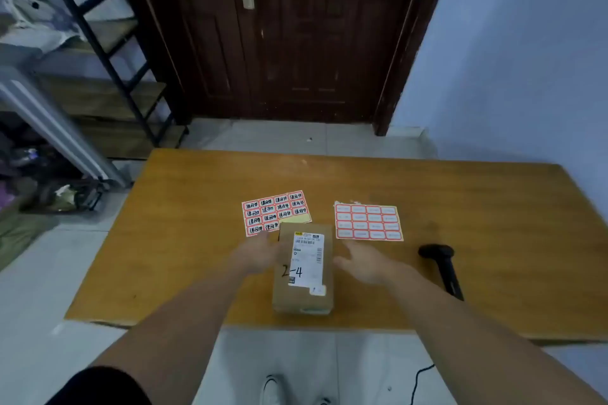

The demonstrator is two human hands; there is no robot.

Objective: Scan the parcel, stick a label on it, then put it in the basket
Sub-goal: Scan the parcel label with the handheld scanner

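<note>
I see the wooden table (197,240) filling the lower middle of the view, with the dark door (279,33) beyond its far edge and a shelf rack (108,52) off its left side. The parcel (302,299), a cardboard box with a white shipping slip on top, sits at the table's near edge, about midway along it. My left hand (255,256) and right hand (363,265) flank it, both spread and released, gripping nothing; the left seems to touch the box's side, the right sits just beside it. I judge the step is taking up the parcel for scanning: I should close both palms on the long sides and keep the slip's barcode facing up. The scanner (444,270) lies toward the right near edge, unblocked. Two sticker sheets lie behind the parcel: the written label sheet (274,210) touching its far left corner, the blank label sheet (368,222) apart on the right. I see no basket.
</note>
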